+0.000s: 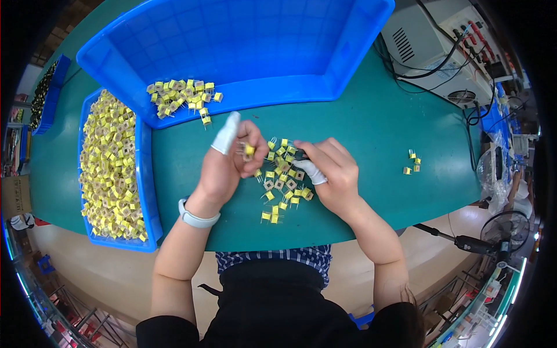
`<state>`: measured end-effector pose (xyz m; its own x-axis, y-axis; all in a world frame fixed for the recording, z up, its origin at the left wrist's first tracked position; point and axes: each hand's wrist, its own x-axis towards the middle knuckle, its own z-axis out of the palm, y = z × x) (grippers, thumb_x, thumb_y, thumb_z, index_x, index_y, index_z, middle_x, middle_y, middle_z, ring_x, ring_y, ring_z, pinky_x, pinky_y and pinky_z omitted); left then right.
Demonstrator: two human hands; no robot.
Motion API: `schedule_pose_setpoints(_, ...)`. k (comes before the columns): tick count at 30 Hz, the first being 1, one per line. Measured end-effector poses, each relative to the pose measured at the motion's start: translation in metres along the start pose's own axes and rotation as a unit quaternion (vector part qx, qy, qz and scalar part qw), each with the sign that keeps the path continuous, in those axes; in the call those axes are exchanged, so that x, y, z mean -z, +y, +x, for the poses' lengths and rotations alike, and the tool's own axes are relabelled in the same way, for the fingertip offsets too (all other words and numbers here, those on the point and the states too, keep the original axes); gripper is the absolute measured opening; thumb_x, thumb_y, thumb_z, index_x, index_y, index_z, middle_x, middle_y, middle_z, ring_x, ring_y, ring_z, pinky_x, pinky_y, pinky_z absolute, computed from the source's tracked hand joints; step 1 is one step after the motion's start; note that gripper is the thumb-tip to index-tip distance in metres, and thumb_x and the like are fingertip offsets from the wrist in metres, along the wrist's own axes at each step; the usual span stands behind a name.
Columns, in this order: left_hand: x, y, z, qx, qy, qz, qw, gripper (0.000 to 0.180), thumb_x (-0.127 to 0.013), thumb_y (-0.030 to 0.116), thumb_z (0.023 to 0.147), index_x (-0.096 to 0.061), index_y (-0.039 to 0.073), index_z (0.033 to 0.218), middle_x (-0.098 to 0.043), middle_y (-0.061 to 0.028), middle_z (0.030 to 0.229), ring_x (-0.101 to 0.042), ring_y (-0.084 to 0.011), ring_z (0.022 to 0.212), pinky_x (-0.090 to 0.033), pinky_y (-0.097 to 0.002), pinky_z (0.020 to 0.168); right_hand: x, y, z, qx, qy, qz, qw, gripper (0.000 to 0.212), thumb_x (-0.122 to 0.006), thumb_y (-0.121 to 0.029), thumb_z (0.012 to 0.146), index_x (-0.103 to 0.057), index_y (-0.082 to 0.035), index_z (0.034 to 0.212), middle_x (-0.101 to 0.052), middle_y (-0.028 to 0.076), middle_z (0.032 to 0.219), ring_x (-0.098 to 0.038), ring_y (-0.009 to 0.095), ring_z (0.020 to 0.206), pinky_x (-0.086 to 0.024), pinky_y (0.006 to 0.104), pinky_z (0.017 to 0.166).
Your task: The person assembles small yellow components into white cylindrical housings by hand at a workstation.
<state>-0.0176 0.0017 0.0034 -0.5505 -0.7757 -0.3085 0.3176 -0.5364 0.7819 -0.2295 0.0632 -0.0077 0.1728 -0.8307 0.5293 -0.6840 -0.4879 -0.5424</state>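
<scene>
In the head view, holds both hands apart over a green table (377, 139). With the left hand (222, 167), palm up and partly blurred, clasps a yellow component (249, 151) with thin metal legs in curled fingers. With the right hand (337, 175), pinches a small dark thing (300, 154), too hidden to identify. Wears white thumb covers (226, 134) on both hands and a pale wristband (197, 221) on the left. Has a loose pile (291, 184) of similar components lying between the hands, just beside the right fingertips. Further right, has four stray components (407, 170) near a grey machine (406, 43). At left, has a filled blue tray (149, 191) touching or just beside a large blue bin (232, 40), with more components (183, 95) in its lower left corner.
</scene>
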Motion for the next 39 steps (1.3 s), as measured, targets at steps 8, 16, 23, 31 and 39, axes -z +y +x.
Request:
schedule_pose_setpoints(8,0.017,0.036,-0.016,0.031,-0.06,0.478,0.876,0.011,-0.062,0.007,0.096,-0.066,0.008,0.106,-0.06,-0.0012,0.076,-0.055,-0.0123,0.068,-0.04,-0.0277,0.062,0.002,0.0,0.0,-0.014,0.001,0.013,1.0,0.03,-0.074,-0.005,0.081,-0.071,0.003,0.11,-0.069,0.012,0.085,-0.063,0.026,0.073,-0.05,0.0358,0.065)
schedule_pose_setpoints(16,0.015,0.025,-0.016,0.015,-0.113,0.629,0.769,0.025,-0.062,0.003,0.09,-0.068,0.011,0.113,-0.069,-0.0076,0.077,-0.065,-0.0253,0.068,-0.044,-0.0368,0.06,0.001,0.0,0.001,-0.024,-0.003,0.024,0.999,0.03,-0.073,-0.005,0.083,-0.071,0.003,0.112,-0.068,0.013,0.085,-0.063,0.027,0.074,-0.05,0.0355,0.065)
schedule_pose_setpoints(23,0.01,0.018,-0.011,0.0,-0.061,0.609,0.791,0.021,-0.067,0.012,0.093,-0.064,0.01,0.113,-0.069,-0.0087,0.079,-0.065,-0.0254,0.069,-0.046,-0.0363,0.061,-0.001,0.002,0.0,-0.033,-0.001,0.037,0.999,0.03,-0.073,-0.007,0.084,-0.071,0.003,0.113,-0.068,0.012,0.085,-0.063,0.026,0.074,-0.05,0.0352,0.065)
schedule_pose_setpoints(31,-0.003,0.008,-0.004,-0.035,-0.033,0.265,0.963,0.019,-0.065,0.015,0.1,-0.058,0.007,0.117,-0.063,-0.0007,0.095,-0.049,-0.0069,0.075,-0.042,-0.0231,0.065,0.0,0.0,-0.001,-0.044,-0.006,0.042,0.998,0.031,-0.073,-0.006,0.083,-0.071,0.002,0.112,-0.069,0.012,0.086,-0.062,0.027,0.072,-0.05,0.0361,0.065)
schedule_pose_setpoints(39,-0.006,0.003,-0.004,-0.049,-0.067,0.198,0.977,0.02,-0.061,0.015,0.102,-0.055,0.007,0.119,-0.063,-0.0014,0.1,-0.051,-0.006,0.081,-0.043,-0.0213,0.068,0.0,0.0,-0.001,-0.043,-0.012,0.044,0.998,0.029,-0.072,-0.005,0.082,-0.071,0.003,0.11,-0.069,0.013,0.086,-0.063,0.028,0.073,-0.05,0.037,0.065)
